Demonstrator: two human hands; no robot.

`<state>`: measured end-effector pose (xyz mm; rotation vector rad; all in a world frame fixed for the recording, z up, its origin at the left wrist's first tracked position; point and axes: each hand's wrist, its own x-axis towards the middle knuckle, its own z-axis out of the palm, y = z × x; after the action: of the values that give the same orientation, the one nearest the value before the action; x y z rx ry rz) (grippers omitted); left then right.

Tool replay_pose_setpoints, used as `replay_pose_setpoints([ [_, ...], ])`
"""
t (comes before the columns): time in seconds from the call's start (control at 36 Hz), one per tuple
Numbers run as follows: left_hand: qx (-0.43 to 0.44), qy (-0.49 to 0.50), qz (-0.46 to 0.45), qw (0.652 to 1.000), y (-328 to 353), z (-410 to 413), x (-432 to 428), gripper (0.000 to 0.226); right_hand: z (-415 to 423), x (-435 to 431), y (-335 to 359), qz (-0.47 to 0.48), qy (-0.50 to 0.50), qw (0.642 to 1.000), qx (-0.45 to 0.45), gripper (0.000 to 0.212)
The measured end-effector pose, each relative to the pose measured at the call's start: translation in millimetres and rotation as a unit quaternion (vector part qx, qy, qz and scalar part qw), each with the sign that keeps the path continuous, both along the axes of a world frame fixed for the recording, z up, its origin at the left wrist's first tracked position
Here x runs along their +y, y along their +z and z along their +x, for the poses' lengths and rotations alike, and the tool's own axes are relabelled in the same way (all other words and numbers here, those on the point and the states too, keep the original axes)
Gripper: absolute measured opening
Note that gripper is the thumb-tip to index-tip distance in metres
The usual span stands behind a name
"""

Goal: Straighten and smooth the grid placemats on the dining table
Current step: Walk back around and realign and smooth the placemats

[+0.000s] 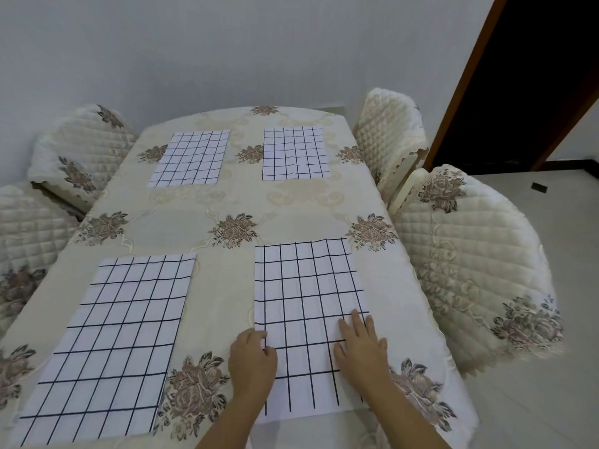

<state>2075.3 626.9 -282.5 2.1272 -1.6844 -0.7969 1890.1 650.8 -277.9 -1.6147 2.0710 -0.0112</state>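
Several white placemats with black grid lines lie on the cream floral tablecloth [223, 202]. Both hands are on the near right placemat [306, 286]. My left hand [252, 358] sits at its left edge with the fingers curled over the cloth's border. My right hand [361, 345] lies flat on the mat's right side, fingers straight and pointing away from me. The near left placemat [110, 345] lies flat and slightly skewed. Two more lie at the far end, the far left placemat [191, 158] and the far right placemat [294, 153].
Quilted cream chairs with floral covers crowd both sides: two chairs on the right [470, 254] [389, 131] and two on the left [81, 150] [26, 228]. A dark doorway [534, 92] opens at the back right. Pale floor tiles [534, 400] lie to the right.
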Motion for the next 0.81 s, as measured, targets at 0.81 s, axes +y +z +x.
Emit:
replay_pose_setpoints([
  [0.81,-0.159,-0.193,-0.174,0.953,-20.4,-5.2,-9.5,0.038,23.3,-5.2,-8.5,-0.155,0.036,0.986,0.041,0.05],
])
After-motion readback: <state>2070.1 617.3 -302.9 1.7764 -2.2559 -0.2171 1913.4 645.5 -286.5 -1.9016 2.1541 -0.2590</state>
